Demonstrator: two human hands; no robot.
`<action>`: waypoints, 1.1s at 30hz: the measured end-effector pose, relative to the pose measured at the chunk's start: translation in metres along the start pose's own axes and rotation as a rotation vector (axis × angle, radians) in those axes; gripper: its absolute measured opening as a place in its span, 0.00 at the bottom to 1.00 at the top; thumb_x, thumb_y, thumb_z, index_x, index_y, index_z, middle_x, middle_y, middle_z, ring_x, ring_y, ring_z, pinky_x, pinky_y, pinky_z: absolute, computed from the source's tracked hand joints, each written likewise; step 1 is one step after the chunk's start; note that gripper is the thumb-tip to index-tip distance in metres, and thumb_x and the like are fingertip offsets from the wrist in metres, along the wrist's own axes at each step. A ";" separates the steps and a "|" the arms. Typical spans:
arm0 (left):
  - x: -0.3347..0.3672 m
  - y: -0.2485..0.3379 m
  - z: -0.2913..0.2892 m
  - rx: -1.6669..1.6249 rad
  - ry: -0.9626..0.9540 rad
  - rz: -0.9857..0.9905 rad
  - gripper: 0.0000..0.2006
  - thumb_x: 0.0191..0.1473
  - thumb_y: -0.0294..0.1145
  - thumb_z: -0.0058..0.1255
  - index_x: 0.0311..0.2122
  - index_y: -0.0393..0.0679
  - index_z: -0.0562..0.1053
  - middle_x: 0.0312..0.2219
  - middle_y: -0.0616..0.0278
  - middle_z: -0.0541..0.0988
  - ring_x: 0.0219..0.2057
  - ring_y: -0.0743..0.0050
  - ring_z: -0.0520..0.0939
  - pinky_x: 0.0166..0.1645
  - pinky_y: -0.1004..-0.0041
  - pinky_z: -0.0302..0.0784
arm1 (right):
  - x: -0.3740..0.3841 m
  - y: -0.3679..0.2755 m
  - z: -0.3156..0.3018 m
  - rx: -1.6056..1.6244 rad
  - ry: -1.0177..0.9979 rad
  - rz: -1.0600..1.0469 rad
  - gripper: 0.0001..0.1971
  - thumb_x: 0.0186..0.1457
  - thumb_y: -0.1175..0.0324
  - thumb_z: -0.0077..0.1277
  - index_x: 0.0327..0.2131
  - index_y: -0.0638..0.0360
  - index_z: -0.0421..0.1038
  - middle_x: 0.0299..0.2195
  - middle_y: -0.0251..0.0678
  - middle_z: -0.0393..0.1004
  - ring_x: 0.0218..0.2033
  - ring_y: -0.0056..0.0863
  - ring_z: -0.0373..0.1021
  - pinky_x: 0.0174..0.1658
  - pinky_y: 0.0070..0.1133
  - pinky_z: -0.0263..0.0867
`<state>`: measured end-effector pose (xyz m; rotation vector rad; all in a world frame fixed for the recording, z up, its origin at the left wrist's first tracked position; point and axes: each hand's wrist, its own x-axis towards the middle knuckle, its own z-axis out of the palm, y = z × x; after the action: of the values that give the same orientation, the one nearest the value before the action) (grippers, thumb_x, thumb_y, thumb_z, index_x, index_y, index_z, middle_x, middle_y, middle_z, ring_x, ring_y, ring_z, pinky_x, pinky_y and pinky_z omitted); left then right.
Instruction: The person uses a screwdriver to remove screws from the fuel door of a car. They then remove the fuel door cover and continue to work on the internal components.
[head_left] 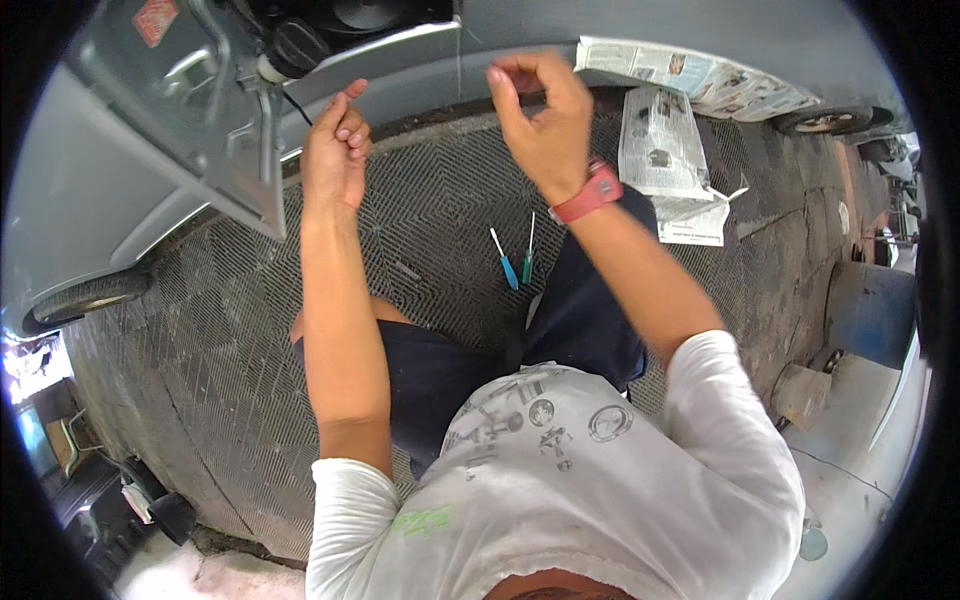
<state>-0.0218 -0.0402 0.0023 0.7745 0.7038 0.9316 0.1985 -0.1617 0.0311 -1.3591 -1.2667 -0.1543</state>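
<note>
Head view: your left hand [337, 160], fingers half-curled, shows just right of the grey panel [165, 135]; your right hand [548, 115] bends thumb toward fingers. I can't tell whether either grasps anything. Below them lie two screwdrivers [510, 273]; newspaper [660, 140] is right of both.

From just above your white, printed fabric T-shirt [620, 460], your head-worn fisheye looks steeply down, facing the dark-grey ridged mat [430, 205] beyond it.

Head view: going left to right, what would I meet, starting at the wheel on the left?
Wheel on the left, left hand, right hand, newspaper on the floor, blue container.
</note>
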 end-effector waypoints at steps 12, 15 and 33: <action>-0.044 0.007 0.029 0.135 0.074 0.007 0.22 0.74 0.36 0.47 0.64 0.31 0.68 0.26 0.75 0.63 0.28 0.87 0.64 0.31 0.84 0.61 | -0.417 0.195 0.006 -0.716 -0.733 1.437 0.22 0.59 0.58 0.55 0.53 0.57 0.82 0.55 0.52 0.80 0.59 0.57 0.74 0.64 0.45 0.69; -0.043 0.001 0.035 0.169 0.103 0.006 0.20 0.75 0.40 0.48 0.59 0.32 0.73 0.26 0.74 0.64 0.28 0.88 0.64 0.31 0.83 0.61 | -0.417 0.197 0.001 -0.792 -1.214 0.961 0.21 0.64 0.53 0.50 0.47 0.56 0.85 0.49 0.48 0.83 0.55 0.49 0.76 0.55 0.41 0.72; -0.005 0.140 0.190 0.185 0.047 0.681 0.24 0.73 0.43 0.53 0.63 0.36 0.75 0.23 0.79 0.63 0.24 0.90 0.60 0.29 0.81 0.56 | -0.080 -0.003 -0.039 0.360 -0.083 0.767 0.15 0.65 0.79 0.56 0.54 0.65 0.73 0.45 0.38 0.79 0.44 0.23 0.77 0.46 0.22 0.74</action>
<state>0.0689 -0.0423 0.2201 1.1956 0.5752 1.5151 0.1869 -0.2372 -0.0146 -1.4430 -0.7155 0.6375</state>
